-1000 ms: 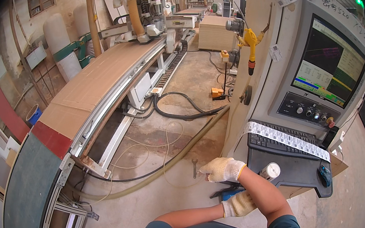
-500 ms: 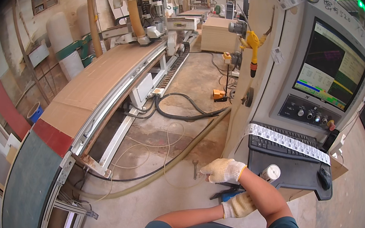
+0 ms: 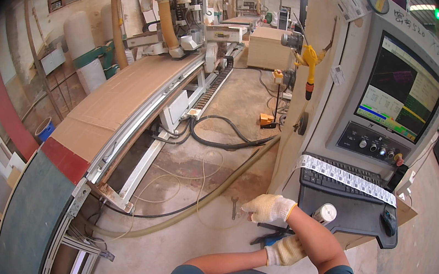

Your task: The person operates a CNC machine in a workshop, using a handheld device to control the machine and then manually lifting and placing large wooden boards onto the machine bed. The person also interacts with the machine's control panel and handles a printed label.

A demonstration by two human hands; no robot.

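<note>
My right hand (image 3: 269, 208), in a cream knitted glove, is raised in front of the console's keyboard tray (image 3: 346, 217). Its fingers are bent together and point left; what they hold, if anything, is not clear. Just left of the fingertips shows a spanner (image 3: 235, 207); whether the hand touches it I cannot tell. My left hand (image 3: 284, 251), also gloved, lies lower, partly behind my right forearm, with its fingers hidden. Beside it is a blue and black object (image 3: 269, 239), mostly covered. A white-topped cylinder (image 3: 326, 213) stands on the tray near my right forearm.
A label strip (image 3: 347, 180) lies across the keyboard (image 3: 377, 174), with a mouse (image 3: 388, 222) nearby. Above is the console screen (image 3: 401, 85). Left, a long machine bed carries brown board (image 3: 120, 97). Black cables (image 3: 221, 146) and a thick hose (image 3: 222, 197) cross the floor.
The view has shifted slightly. A dark bar now shows below my right hand. Both hands stay in nearly the same places.
</note>
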